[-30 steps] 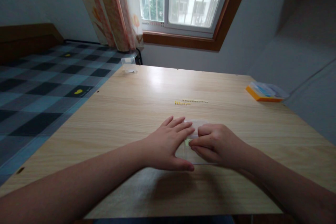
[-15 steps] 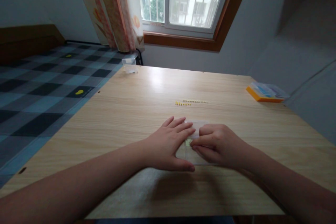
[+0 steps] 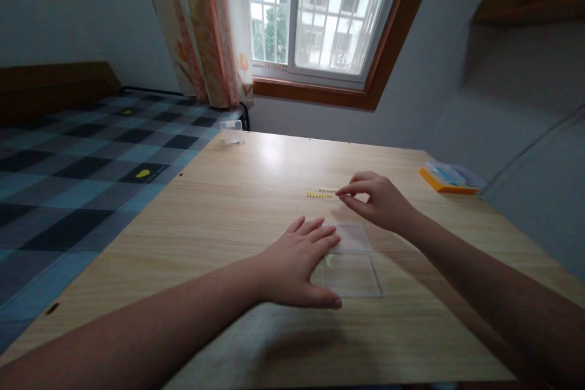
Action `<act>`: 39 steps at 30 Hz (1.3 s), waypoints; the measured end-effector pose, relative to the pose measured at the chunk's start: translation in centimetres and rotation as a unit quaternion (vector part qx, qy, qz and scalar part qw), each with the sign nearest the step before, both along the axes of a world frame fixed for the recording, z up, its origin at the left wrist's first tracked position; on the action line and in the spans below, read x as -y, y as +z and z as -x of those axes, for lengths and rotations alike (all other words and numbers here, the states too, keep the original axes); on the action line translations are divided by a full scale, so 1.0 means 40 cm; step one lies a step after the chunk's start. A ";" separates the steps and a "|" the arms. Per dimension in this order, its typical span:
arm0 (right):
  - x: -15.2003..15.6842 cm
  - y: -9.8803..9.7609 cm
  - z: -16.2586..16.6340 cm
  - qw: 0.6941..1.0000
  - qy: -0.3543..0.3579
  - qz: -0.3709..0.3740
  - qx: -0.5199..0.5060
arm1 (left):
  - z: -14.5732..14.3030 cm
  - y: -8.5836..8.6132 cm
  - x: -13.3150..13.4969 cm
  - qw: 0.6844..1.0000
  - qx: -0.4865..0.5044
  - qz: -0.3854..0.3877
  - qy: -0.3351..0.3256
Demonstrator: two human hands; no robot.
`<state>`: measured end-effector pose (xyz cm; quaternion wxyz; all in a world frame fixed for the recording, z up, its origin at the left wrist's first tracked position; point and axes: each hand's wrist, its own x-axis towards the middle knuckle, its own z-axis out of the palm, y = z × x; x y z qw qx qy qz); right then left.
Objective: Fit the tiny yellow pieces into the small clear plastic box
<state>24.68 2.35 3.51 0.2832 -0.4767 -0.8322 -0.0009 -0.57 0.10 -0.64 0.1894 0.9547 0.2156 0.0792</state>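
On the table (image 3: 228,207): your work area.
Left hand (image 3: 297,265): flat, fingers spread, you pin the clear plate (image 3: 351,271) so it cannot slide.
Right hand (image 3: 379,200): fingertips pinched at the yellow bead row (image 3: 320,194); any bead held cannot be told.

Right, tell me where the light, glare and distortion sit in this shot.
Head view: daylight enters through the window, which is blown out; a soft sheen lies on the far part of the table; the left hand casts a dim shadow toward the camera; wide-angle bending slants the walls; the small yellow pieces are too small to resolve.
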 end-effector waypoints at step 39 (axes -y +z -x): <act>-0.166 0.011 0.099 0.970 -0.123 0.159 0.137 | 0.003 -0.011 0.001 1.000 0.018 0.000 -0.005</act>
